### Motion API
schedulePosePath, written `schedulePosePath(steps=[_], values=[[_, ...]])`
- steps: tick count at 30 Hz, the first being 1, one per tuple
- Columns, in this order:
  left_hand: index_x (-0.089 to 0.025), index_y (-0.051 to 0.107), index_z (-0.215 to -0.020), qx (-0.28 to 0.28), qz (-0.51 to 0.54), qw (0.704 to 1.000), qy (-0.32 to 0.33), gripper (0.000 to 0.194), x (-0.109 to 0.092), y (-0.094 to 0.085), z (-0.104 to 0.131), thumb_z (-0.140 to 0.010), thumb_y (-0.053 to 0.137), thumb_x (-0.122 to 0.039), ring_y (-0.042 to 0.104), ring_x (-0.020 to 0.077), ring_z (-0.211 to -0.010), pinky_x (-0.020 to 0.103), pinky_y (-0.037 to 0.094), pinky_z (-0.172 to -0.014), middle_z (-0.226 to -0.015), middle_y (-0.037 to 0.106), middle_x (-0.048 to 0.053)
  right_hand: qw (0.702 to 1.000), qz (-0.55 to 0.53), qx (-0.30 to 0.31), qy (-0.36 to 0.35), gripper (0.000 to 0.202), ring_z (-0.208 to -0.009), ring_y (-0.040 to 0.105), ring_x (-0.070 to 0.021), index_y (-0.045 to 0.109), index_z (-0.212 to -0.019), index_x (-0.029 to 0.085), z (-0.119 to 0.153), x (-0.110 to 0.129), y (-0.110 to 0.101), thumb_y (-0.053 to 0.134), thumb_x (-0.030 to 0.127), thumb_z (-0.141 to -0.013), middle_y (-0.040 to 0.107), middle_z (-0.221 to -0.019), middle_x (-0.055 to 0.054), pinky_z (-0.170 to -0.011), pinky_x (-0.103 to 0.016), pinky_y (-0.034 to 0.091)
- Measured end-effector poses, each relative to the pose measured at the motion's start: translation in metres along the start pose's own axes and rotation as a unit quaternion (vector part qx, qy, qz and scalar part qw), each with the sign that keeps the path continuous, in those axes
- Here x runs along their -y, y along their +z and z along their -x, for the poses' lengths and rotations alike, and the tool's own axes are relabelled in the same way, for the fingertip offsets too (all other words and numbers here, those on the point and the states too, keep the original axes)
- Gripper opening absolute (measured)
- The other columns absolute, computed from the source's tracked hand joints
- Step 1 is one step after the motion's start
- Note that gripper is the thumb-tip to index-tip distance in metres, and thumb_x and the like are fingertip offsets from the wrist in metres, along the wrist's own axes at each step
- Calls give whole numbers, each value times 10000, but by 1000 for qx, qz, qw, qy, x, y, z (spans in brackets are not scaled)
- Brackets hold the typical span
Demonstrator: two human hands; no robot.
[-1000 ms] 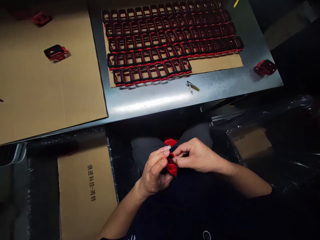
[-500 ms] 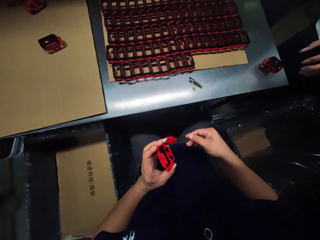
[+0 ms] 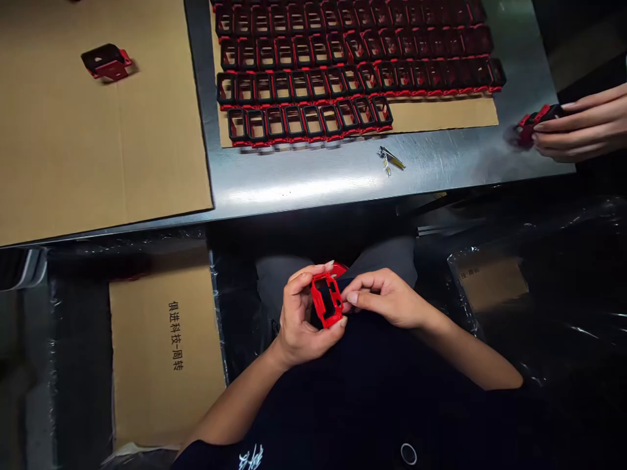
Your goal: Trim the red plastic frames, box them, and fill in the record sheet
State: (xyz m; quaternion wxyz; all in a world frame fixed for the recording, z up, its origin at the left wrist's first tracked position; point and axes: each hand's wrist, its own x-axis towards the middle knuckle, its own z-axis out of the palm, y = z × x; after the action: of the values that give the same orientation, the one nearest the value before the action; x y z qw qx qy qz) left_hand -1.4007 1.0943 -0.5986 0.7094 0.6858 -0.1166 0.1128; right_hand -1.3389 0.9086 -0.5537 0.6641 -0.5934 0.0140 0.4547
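My left hand [image 3: 304, 320] grips a red plastic frame [image 3: 318, 303] with a cut-out middle, thumb at its lower end and fingers along its upper end. The frame is held up above my lap. Beside its right edge is my right hand [image 3: 386, 299], thumb and forefinger pinched together at the frame's side. Whatever may be between those fingertips is too small to make out. Part of another red thing [image 3: 337, 269] shows just behind the frame, mostly hidden.
Rows of red-and-black frames [image 3: 312, 122] stand on cardboard on the metal table [image 3: 304, 186]. A nail clipper [image 3: 392, 158] lies near its edge. A co-worker's hand [image 3: 582, 127] touches a red-and-black part [image 3: 526, 127] at right. Another part [image 3: 106, 63] sits on the left cardboard [image 3: 122, 150].
My right hand has moved left, from apart to the frame's right edge. The frame is turned slightly. The co-worker's hand has reached in to the part at the table's right end.
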Motion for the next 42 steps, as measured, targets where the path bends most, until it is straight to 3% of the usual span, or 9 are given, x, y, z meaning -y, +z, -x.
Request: schedulePosePath(steps=[9,12,14,16,18,19,24,32,42], values=[[-285,347,-1465,20,30,998,-44,786,3,-1,2,-801,742,-142,548,292,-1335,471,572,-1018,-1391,459,140,997,81,18,9,324,-657,604,-126,709,-870,122,3,0,6,702,446,-850,700,-755,-46,-648,-243,464],[-288,365,-1478,12,66,993,-92,745,4,-6,4,-837,736,-208,557,295,-1328,453,574,-1016,-1406,464,148,977,173,-106,-68,316,-705,640,-152,705,-897,150,-3,8,-7,602,447,-930,708,-773,-58,-682,-265,503],[-298,377,-1490,8,63,992,-113,741,4,-11,5,-845,736,-230,562,301,-1320,466,563,-1030,-1417,458,148,905,276,-278,-164,299,-844,664,-186,690,-1072,177,-16,22,-27,566,418,-947,719,-957,-86,-769,-307,533],[-306,380,-1507,8,50,992,-114,755,4,-14,5,-843,731,-230,560,311,-1317,486,555,-1037,-1432,437,147,776,394,-442,-218,400,-981,637,-232,638,-1226,188,-35,42,-53,628,415,-897,661,-1172,-122,-873,-375,528],[-305,376,-1523,3,28,995,-97,768,4,-16,3,-839,714,-223,554,313,-1315,504,541,-1051,-1437,419,145,682,474,-523,-192,559,-1068,595,-290,620,-1271,166,-57,61,-80,745,447,-804,612,-1237,-156,-965,-456,487],[-303,372,-1530,0,13,996,-86,773,5,-16,3,-837,703,-219,549,309,-1316,509,531,-1060,-1430,420,143,666,493,-534,-170,577,-1093,580,-312,640,-1248,153,-66,69,-91,779,459,-779,612,-1221,-165,-982,-481,470],[-266,341,-1544,-20,-71,996,-56,812,-1,-14,0,-806,669,-180,549,285,-1303,483,518,-1073,-1391,474,152,700,525,-457,-161,293,-1029,630,-281,748,-1074,131,-63,75,-100,704,350,-883,700,-1045,-133,-967,-438,477],[-238,333,-1539,73,-125,989,16,823,-13,-15,-8,-790,659,-135,570,313,-1270,516,558,-1018,-1391,531,179,805,455,-138,-356,279,-829,736,-196,734,-1111,229,38,26,-16,691,158,-845,764,-966,-55,-731,-308,616],[-231,313,-1560,117,-122,985,29,837,-9,-12,-9,-808,670,-138,568,296,-1266,482,568,-1013,-1381,545,172,792,449,-112,-399,118,-802,750,-175,759,-934,207,42,11,4,704,133,-860,767,-960,-87,-683,-272,619]])
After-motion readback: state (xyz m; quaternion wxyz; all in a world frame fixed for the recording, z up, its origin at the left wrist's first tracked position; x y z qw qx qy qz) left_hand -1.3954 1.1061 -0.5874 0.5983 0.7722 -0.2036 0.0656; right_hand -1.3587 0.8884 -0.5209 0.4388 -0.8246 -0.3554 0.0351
